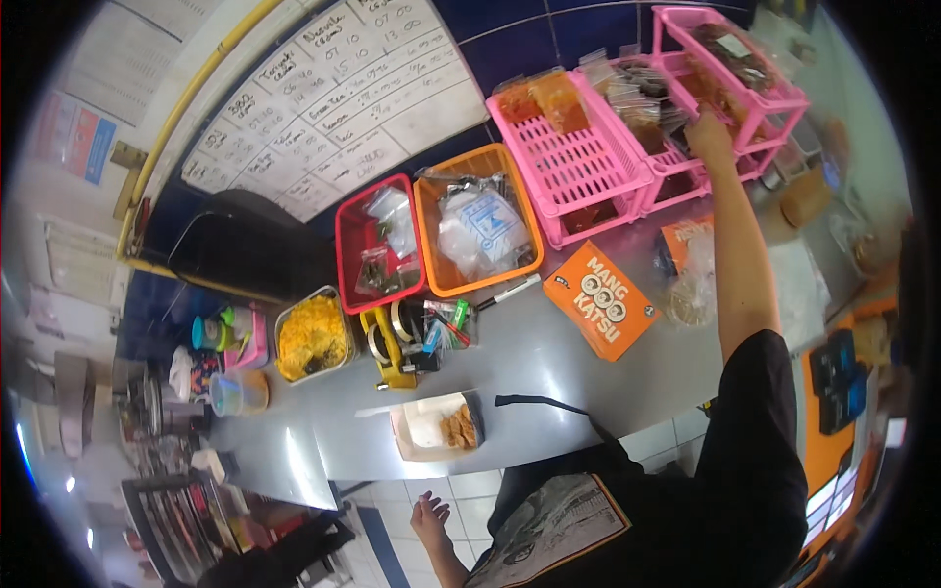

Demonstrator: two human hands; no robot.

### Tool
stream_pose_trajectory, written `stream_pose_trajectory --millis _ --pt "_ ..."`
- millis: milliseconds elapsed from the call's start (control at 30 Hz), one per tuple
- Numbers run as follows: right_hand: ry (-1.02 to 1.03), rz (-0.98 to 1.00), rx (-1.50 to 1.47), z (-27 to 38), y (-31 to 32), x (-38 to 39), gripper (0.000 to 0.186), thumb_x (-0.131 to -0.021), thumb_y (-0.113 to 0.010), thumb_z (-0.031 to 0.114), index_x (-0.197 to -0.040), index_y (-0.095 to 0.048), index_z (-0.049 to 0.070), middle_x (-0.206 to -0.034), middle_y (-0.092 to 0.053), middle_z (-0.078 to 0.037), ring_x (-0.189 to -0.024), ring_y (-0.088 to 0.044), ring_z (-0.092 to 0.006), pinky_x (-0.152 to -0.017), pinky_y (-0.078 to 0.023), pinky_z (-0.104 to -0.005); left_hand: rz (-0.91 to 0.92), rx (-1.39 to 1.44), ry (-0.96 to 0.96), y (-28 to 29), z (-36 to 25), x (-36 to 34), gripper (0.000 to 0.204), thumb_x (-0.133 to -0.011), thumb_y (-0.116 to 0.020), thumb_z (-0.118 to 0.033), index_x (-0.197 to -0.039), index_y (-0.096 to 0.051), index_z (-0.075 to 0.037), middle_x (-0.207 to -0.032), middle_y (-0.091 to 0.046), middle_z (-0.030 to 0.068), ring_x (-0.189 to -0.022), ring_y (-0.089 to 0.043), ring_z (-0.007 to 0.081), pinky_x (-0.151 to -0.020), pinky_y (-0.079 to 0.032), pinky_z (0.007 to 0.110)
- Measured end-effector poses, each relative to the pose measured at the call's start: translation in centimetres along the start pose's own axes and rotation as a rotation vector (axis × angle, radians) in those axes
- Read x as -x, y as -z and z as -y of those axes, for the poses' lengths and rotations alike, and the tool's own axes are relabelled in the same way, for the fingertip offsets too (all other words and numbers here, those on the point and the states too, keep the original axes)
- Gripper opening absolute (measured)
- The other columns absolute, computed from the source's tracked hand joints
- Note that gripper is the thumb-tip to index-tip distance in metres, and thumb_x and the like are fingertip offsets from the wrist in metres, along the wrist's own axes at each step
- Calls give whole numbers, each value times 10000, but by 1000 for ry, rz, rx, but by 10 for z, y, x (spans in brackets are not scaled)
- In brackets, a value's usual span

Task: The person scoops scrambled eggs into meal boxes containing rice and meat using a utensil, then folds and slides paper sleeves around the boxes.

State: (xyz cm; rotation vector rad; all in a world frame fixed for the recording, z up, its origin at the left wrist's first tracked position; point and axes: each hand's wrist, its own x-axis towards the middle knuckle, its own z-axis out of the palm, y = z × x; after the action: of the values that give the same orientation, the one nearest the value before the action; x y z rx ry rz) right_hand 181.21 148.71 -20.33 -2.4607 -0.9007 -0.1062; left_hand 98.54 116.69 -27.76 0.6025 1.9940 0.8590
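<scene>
My right arm stretches far across the counter, and my right hand (708, 135) reaches into a pink stacking rack (578, 162) at the back right. Small clear sachets of dark and orange contents (637, 103) lie around it. Its fingers are partly hidden among the sachets, so I cannot tell what they hold. In front of the counter edge hangs my left hand (429, 514), with loosely curled fingers apart and nothing in them. The nearest thing to it is an open paper food box (400, 436), holding white rice (423, 425) and brown fried pieces (458, 428).
An orange printed box (603, 302) lies on the steel counter (549, 367). Behind are a red basket (343, 235) and an orange basket (534, 230) with plastic bags. A yellow tape dispenser (392, 367), a marker (508, 292) and a tray of yellow food (312, 335) stand leftward.
</scene>
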Motion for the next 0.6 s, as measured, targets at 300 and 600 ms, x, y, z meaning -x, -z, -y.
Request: stream_pose_trajectory --millis 300,600 --pt "-47 5 10 0 -21 -1 627 -866 -589 265 -1467 -469 135 -1242 -667 -293 -1158 -649 -463 -984 -496 -553 116 -159 -242 -72 -66 28 345 -1051 -568 -290 -1149 -703 12 -883 -699 92 -800 -672 163 -697 -554 303" --pt "298 -322 -682 -20 27 35 452 -994 -651 302 -1364 -612 43 -1293 -701 -106 -1164 -655 -201 -1007 -487 -343 606 -776 -1006 -282 -73 90 418 -981 -634 -351 -1257 -662 -38 -1197 -669 204 -1203 -582 395 -958 -519 489"
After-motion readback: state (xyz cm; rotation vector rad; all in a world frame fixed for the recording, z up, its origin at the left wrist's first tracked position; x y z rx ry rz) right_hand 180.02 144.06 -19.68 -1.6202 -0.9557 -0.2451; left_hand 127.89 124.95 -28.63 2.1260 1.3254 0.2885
